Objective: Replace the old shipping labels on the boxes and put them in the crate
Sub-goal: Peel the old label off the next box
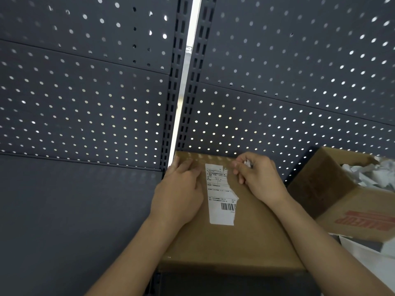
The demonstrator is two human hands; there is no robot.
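Our left hand (181, 189) lies flat, fingers together, steadying the box (230, 238) on the shelf. Our right hand (256, 176) pinches a torn scrap off the half-peeled label (221, 195), clearing room for a new one.

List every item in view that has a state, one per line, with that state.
Closed box: shut, lying flat under both hands.
Old label: partly torn off, right edge ragged.
Left hand: flat on the box.
Right hand: pinching a torn scrap.
Open box: open, holding crumpled paper.
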